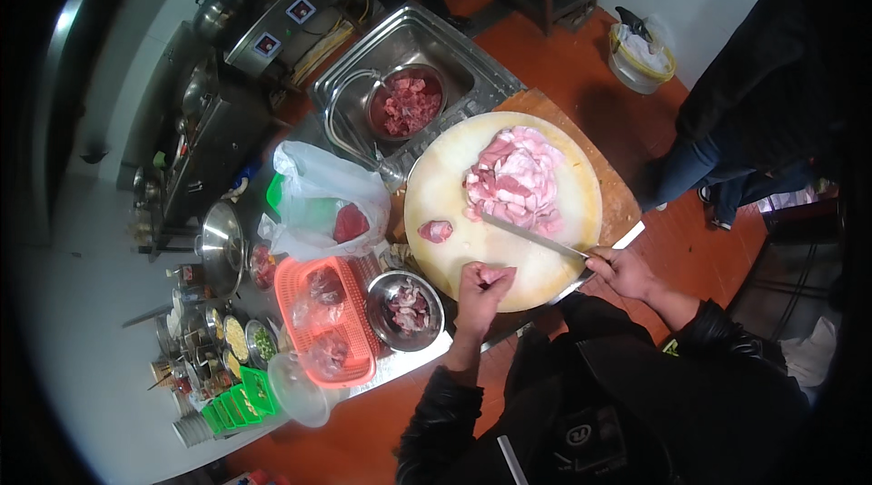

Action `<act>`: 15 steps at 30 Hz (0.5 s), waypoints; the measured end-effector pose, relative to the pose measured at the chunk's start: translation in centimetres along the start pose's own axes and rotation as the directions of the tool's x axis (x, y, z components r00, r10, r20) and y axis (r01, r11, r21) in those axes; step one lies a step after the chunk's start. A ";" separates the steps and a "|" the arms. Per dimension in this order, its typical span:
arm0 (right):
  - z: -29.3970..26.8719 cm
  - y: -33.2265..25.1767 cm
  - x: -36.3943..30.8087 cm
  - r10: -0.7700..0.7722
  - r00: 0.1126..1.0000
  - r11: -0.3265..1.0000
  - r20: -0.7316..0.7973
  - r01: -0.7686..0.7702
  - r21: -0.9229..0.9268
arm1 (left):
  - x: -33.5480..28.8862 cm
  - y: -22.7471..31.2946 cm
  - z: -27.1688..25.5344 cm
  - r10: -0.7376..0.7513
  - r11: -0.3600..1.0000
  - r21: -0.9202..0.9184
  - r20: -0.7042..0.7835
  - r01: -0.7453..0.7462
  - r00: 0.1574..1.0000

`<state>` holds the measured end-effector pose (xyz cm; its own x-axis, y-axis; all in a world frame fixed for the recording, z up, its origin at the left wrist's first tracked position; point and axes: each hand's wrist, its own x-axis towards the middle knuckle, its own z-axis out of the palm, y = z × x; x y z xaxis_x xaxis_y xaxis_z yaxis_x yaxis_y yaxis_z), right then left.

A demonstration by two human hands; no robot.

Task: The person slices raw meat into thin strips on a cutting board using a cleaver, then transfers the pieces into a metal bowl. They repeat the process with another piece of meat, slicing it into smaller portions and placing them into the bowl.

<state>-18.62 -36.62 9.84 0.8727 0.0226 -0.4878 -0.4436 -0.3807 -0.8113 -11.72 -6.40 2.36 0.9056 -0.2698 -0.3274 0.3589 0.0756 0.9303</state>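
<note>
On a large round cutting board lies a heap of pink raw meat, with one small separate piece of meat to its left. My left hand is closed at the board's near edge, pinching a small pale pink piece of meat. My right hand grips the handle of a long kitchen knife at the board's right near edge. The blade slants up and left over the board, its tip at the lower edge of the heap.
Left of the board stand a steel bowl of meat pieces, an orange basket with bagged meat and a plastic bag. Beyond is a steel sink holding a bowl of meat. Another person stands at the right.
</note>
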 end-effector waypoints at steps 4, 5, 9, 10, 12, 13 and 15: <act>-0.7 -1.7 -0.2 -0.069 0.997 0.987 -0.029 0.064 -0.145 | -1.6 -0.2 0.6 0.157 0.708 0.699 -0.015 -0.102 0.987; -0.8 -2.0 -0.5 -0.073 0.997 0.985 0.000 0.072 -0.155 | -2.5 0.2 0.6 0.380 0.375 0.912 0.014 -0.167 0.925; -0.7 -2.0 -1.3 -0.120 0.985 0.981 0.126 0.138 -0.138 | -2.8 2.7 -0.5 0.427 0.352 0.853 0.220 -0.385 0.877; -0.7 -1.8 -1.4 -0.162 0.979 0.979 0.125 0.175 -0.105 | -2.7 2.9 -0.4 0.383 0.300 0.836 0.335 -0.459 0.861; -0.4 -1.1 -1.3 -0.169 0.976 0.982 0.141 0.179 -0.063 | -2.0 2.8 -0.1 0.319 0.286 0.804 0.434 -0.522 0.843; -0.3 -0.8 -1.2 -0.134 0.979 0.988 0.155 0.145 -0.057 | -1.6 2.6 0.1 0.304 0.280 0.773 0.491 -0.570 0.816; -0.3 -0.4 -0.9 -0.085 0.985 0.994 0.150 0.094 -0.050 | -1.1 2.1 -0.1 0.355 0.270 0.788 0.452 -0.553 0.818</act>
<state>-19.19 -36.73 10.68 0.8668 0.1933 -0.4597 -0.3493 -0.4227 -0.8363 -11.91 -5.82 4.63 0.7659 -0.6283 0.1368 -0.5821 -0.5870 0.5627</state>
